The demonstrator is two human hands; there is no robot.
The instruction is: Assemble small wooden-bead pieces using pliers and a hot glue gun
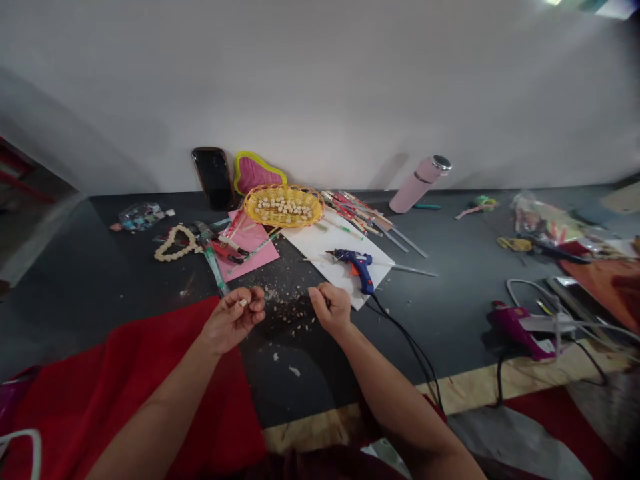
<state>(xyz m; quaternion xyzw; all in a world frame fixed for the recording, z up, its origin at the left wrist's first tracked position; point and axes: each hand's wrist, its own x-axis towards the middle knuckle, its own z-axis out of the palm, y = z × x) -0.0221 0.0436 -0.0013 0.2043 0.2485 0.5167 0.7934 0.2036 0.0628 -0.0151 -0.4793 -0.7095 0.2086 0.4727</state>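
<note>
My left hand [233, 319] pinches a small pale piece [243, 303] between thumb and fingers, above the table near the red cloth. To the right, my right hand [333, 308] is curled closed; whatever it may hold is hidden. Small pale chips [293, 313] lie scattered on the dark table between the hands. A blue glue gun [361, 263] rests on white paper [320, 250] beyond my right hand. A yellow woven basket [285, 220] with several pale bits stands behind. At left lies a triangular frame of pale pieces [173, 257], beside red-handled pliers [227, 250].
A phone [214, 179] and a pink, yellow-edged shape [257, 172] lean on the wall. Glue sticks [360, 210] lie near a pink bottle [420, 183]. The glue gun's cord [407, 337] crosses the front edge. A purple power strip [525, 331] sits at right; a red cloth [190, 400] covers the left front.
</note>
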